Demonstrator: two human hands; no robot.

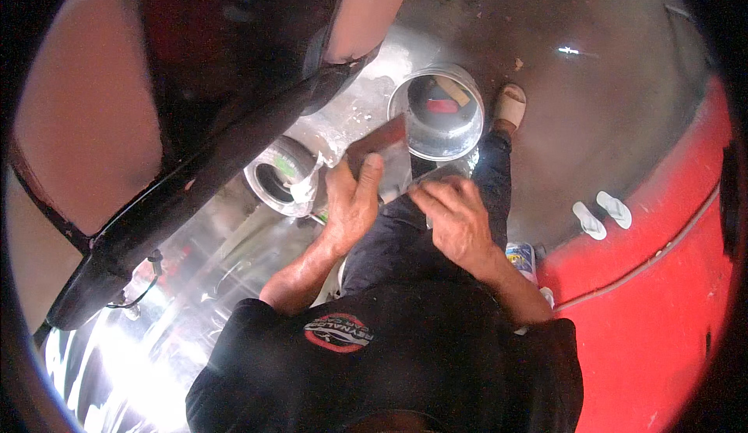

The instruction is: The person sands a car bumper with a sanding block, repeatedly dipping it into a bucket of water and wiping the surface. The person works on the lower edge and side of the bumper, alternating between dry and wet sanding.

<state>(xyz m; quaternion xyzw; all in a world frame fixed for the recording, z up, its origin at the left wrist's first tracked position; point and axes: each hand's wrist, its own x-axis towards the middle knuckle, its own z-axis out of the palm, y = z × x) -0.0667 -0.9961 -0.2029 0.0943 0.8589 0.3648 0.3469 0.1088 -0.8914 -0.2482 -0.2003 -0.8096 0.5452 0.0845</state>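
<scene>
My left hand (pixel 351 203) grips a dark reddish-brown flat piece (pixel 382 141), its thumb laid along the near face. The piece looks like sandpaper or a thin block, but its kind is unclear. Just to the right, my right hand (pixel 460 219) is closed, fingers curled and pinched together. Something pale and see-through shows at those fingertips; what it is I cannot make out. Beyond both hands stands a round bucket (pixel 440 143) with dark liquid inside. A red piece (pixel 442 106) and a tan strip (pixel 452 90) lie in it.
A dark vehicle body (pixel 226 51) with dull pinkish patches fills the left. Below its edge lies a tyre (pixel 261 170) with white scraps in it. A red car panel (pixel 623 308) curves along the right, near white flip-flops (pixel 602 215). A blue-and-white container (pixel 520 259) sits by my right forearm.
</scene>
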